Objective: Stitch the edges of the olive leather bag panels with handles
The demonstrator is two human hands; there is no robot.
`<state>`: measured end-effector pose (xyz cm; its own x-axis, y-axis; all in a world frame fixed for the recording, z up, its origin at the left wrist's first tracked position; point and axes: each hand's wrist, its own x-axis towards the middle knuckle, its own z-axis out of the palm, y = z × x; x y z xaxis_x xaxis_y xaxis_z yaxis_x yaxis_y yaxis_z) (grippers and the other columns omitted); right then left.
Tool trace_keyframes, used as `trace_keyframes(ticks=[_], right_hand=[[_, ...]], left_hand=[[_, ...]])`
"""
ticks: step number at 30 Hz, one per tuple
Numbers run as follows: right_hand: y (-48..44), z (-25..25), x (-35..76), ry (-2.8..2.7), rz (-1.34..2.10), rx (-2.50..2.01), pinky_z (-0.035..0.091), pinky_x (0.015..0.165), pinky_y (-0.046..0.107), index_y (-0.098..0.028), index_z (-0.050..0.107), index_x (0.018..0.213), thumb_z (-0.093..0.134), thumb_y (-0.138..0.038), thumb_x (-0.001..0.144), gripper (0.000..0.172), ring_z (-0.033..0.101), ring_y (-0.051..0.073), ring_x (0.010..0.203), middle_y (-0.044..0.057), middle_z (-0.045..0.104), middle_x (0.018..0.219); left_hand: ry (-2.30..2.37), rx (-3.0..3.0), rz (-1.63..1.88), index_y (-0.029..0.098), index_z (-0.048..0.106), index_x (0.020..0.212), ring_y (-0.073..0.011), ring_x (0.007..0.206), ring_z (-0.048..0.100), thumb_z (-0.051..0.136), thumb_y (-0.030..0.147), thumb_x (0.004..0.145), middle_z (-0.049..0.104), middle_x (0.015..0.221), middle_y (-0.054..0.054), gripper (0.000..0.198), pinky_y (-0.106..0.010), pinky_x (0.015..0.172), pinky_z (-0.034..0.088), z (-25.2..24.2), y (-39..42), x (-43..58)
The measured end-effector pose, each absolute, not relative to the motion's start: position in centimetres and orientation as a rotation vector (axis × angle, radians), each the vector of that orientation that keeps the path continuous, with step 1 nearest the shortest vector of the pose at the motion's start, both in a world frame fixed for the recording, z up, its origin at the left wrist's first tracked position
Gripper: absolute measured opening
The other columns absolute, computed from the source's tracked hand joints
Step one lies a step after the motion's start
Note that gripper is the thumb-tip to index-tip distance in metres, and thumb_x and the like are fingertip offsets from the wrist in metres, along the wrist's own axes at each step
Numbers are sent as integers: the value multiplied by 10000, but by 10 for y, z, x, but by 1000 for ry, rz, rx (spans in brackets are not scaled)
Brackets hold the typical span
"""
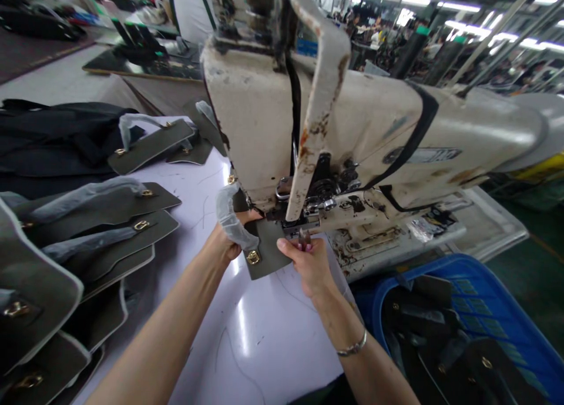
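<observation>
An olive-grey leather bag flap (267, 253) with a gold metal clasp (253, 257) lies under the presser foot of a cream industrial sewing machine (282, 117). My left hand (228, 243) grips the flap's left side, beneath a plastic-wrapped strap (231, 220). My right hand (306, 265) pinches the flap's right edge, with its fingertips close to the needle area. The flap's far end is hidden under the machine head.
Stacked olive flaps with gold clasps (88, 240) cover the white worktable (247, 340) on the left, beside black fabric (53, 140). A blue plastic crate (480, 299) holding dark pieces stands at lower right. Other workstations stand behind.
</observation>
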<state>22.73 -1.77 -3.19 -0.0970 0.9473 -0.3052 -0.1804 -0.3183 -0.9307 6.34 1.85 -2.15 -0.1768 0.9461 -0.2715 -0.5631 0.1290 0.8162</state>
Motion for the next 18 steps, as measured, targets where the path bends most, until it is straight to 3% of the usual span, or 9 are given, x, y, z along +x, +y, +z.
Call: trace_keyframes(ticks=[4, 12, 16, 18], right_hand=[[-15, -39, 218, -981, 1484, -1237, 179, 529, 277, -206, 445, 504, 791, -386, 663, 421, 233, 79, 554, -73, 291, 536], [-11, -43, 208, -929, 1427, -1168, 330, 571, 274, -179, 563, 509, 832, -349, 681, 362, 374, 103, 572, -48, 451, 534], [-29, -34, 213, -824, 1631, -1074, 450, 631, 283, -138, 736, 661, 909, -317, 612, 254, 535, 130, 620, 16, 667, 665], [-39, -29, 216, -773, 1754, -1037, 502, 681, 294, -123, 794, 785, 953, -299, 536, 344, 613, 156, 685, 62, 749, 784]], left_hand=[[1002, 505, 1439, 168, 782, 959, -335, 750, 768, 881, 157, 457, 779, 807, -83, 512, -396, 606, 671, -19, 25, 61], [980, 541, 1365, 154, 777, 908, -394, 941, 759, 808, 91, 496, 786, 877, -119, 418, -423, 719, 677, -37, 39, 47], [993, 565, 1304, 135, 747, 1029, -350, 903, 764, 815, 77, 586, 791, 902, -141, 452, -415, 725, 669, -47, 44, 32], [990, 579, 1284, 119, 731, 1036, -325, 868, 766, 804, 57, 618, 791, 896, -145, 429, -411, 726, 668, -51, 46, 27]])
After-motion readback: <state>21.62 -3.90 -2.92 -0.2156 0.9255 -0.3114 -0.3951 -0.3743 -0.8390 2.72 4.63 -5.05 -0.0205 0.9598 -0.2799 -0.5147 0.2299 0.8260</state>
